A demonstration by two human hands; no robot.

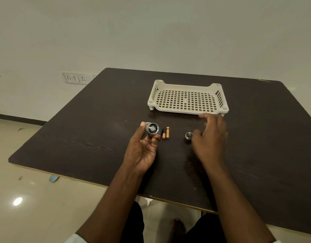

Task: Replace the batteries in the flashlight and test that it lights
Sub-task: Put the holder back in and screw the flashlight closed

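Observation:
My left hand (142, 148) grips the grey flashlight body (151, 129) above the table, its open rear end turned toward me with the battery holder showing inside. Just right of it lie small copper-and-black batteries (165, 133) side by side on the table, one partly hidden behind the flashlight. The round metal tail cap (188, 135) sits on the table further right. My right hand (210, 135) hovers right beside the cap with fingers loosely spread and blurred, holding nothing.
A cream perforated plastic tray (187, 98) with nothing in it stands behind the parts. The dark wooden table (81, 130) ends near my lap at the front; its left edge drops to a tiled floor. A wall socket panel (76, 78) is at the left.

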